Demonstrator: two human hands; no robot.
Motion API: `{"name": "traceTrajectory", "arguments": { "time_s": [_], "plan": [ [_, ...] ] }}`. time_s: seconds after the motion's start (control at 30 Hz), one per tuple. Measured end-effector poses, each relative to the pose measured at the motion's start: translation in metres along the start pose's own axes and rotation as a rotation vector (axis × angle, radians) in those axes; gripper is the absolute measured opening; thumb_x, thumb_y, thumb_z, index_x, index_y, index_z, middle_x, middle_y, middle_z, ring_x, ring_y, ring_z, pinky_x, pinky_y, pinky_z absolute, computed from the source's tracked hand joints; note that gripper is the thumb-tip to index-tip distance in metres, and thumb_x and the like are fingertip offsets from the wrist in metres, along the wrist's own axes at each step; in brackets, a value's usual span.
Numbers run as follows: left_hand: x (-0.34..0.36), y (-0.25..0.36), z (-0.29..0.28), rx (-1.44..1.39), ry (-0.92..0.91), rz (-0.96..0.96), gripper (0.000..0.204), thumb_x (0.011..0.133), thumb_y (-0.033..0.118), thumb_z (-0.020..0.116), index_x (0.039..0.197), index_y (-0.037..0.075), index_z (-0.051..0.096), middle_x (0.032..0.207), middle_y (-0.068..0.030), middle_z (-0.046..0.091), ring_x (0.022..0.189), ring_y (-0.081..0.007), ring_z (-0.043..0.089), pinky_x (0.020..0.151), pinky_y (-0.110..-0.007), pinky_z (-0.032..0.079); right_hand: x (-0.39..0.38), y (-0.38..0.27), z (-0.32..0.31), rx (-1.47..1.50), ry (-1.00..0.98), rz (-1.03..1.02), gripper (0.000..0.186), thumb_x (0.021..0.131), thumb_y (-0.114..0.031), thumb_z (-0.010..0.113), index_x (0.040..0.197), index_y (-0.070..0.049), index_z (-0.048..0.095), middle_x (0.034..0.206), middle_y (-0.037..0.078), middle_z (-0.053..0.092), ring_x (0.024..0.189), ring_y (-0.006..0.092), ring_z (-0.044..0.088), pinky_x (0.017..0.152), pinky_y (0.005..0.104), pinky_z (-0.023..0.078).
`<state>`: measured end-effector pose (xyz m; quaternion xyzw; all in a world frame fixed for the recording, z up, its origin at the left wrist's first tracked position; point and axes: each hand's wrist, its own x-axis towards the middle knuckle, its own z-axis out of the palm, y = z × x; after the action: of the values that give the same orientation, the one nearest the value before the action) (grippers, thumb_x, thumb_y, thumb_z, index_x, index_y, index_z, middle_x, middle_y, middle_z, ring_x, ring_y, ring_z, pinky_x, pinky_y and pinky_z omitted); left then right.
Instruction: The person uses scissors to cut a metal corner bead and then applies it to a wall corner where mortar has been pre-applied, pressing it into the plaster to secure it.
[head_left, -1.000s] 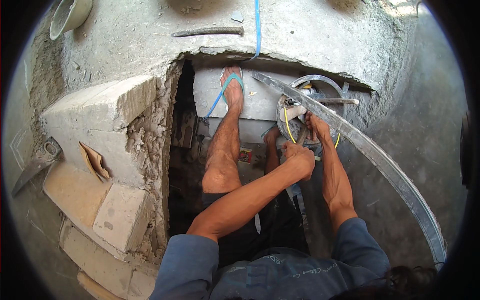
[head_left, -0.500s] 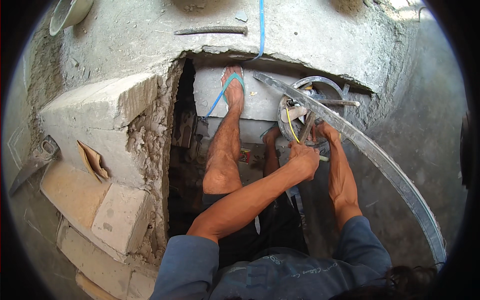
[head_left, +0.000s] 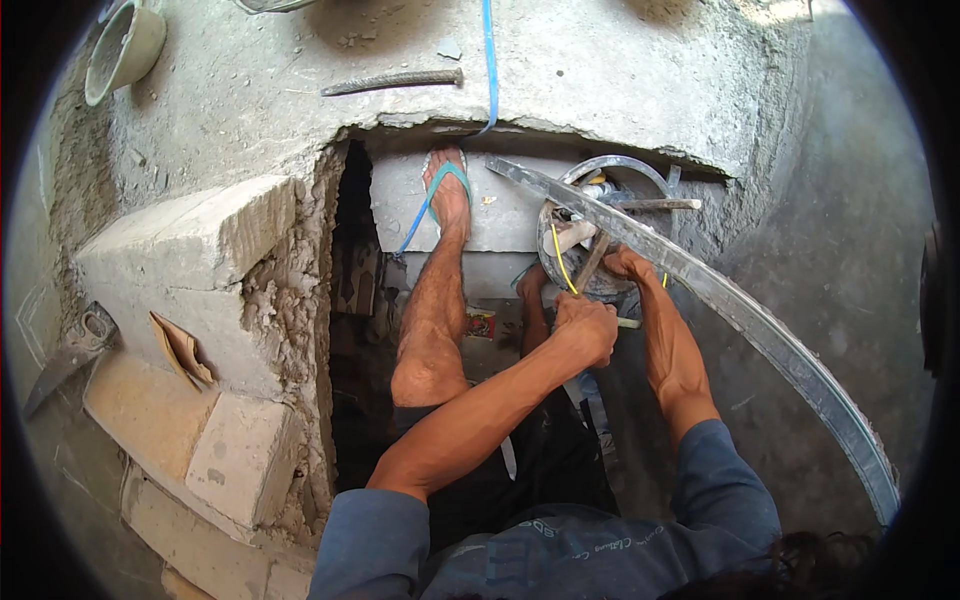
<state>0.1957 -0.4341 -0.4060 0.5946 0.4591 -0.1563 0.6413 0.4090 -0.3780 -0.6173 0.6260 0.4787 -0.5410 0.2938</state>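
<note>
My left hand (head_left: 588,328) is closed round the handle of a round bucket (head_left: 546,232). A yellow wire runs from the rim to that hand, and a pale green grip (head_left: 628,323) pokes out beside it. At the bucket's right side is my right hand (head_left: 628,264), its fingertips partly hidden among the contents. Inside lie tools, including a wooden stick (head_left: 594,262) and a bar-like handle (head_left: 655,204) reaching past the rim. Across the top passes a long grey metal straightedge (head_left: 740,290), close above my right hand.
A broken concrete ledge (head_left: 560,90) carries a twisted metal rod (head_left: 392,82), a blue hose (head_left: 491,60) and a pail (head_left: 125,52). To the left are concrete blocks (head_left: 190,240), bent cardboard (head_left: 180,350) and a handsaw (head_left: 70,360). A dark gap (head_left: 350,350) runs beside my leg.
The view has shifted slightly, so most things sit further left. Both hands keep nearly the same places at the bucket, and the straightedge still lies across it.
</note>
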Motion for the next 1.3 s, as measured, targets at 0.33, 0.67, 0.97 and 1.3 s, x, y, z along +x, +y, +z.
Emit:
{"name": "traceTrajectory", "arguments": {
  "time_s": [0.33, 0.67, 0.97, 1.3],
  "plan": [
    [0.000, 0.006, -0.006, 0.005, -0.033, -0.004, 0.057, 0.082, 0.038, 0.067, 0.125, 0.003, 0.054, 0.112, -0.0148, 0.067, 0.109, -0.0326, 0.062, 0.091, -0.049, 0.042, -0.149, 0.010, -0.059, -0.641, 0.603, -0.396, 0.026, 0.096, -0.028, 0.055, 0.105, -0.004, 0.062, 0.084, 0.008, 0.068, 0.082, 0.0270, 0.064, 0.077, 0.0396, 0.050],
    [-0.004, 0.002, -0.001, -0.002, 0.006, -0.053, 0.056, 0.088, 0.041, 0.062, 0.127, 0.002, 0.052, 0.113, -0.0196, 0.066, 0.110, -0.0349, 0.060, 0.091, -0.049, 0.044, -0.148, 0.099, -0.091, 0.298, 0.669, -0.031, 0.029, 0.091, -0.029, 0.059, 0.102, -0.002, 0.059, 0.087, 0.013, 0.067, 0.078, 0.0240, 0.062, 0.071, 0.0387, 0.048],
    [-0.013, -0.010, 0.020, 0.035, 0.264, -0.113, 0.065, 0.088, 0.036, 0.064, 0.136, 0.000, 0.041, 0.108, -0.0195, 0.066, 0.104, -0.0356, 0.061, 0.088, -0.051, 0.045, 0.062, 0.143, -0.082, 0.002, 0.866, -0.046, 0.027, 0.083, -0.027, 0.065, 0.089, -0.003, 0.053, 0.086, 0.017, 0.065, 0.077, 0.0304, 0.060, 0.072, 0.0411, 0.045],
    [-0.034, -0.031, 0.026, 0.000, 0.339, -0.178, 0.063, 0.090, 0.032, 0.061, 0.137, -0.003, 0.040, 0.100, -0.0180, 0.065, 0.099, -0.0366, 0.062, 0.085, -0.049, 0.045, 0.147, 0.100, -0.095, -0.088, 0.848, -0.160, 0.021, 0.090, -0.024, 0.058, 0.093, -0.005, 0.048, 0.087, 0.015, 0.063, 0.078, 0.0286, 0.058, 0.072, 0.0401, 0.046]
  ]
}}
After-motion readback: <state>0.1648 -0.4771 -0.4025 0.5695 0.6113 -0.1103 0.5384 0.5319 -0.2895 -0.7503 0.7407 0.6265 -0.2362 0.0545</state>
